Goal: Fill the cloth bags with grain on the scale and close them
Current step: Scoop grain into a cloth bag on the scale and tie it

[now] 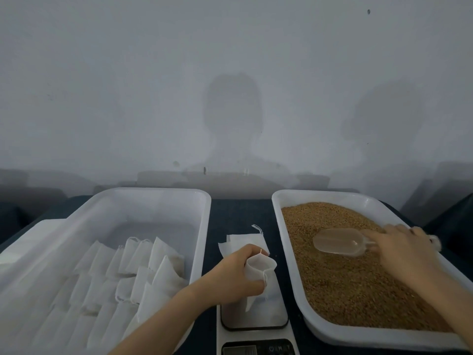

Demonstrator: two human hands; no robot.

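Above the scale, left hand grips a limp, open-mouthed cloth bag; right hand the scoop.

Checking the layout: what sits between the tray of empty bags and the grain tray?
In the head view: the scale, the cloth bag the left hand holds over it, and spare bags behind.

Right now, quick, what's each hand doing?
Left hand: holds a cloth bag over the scale.
Right hand: holds the scoop on the grain.
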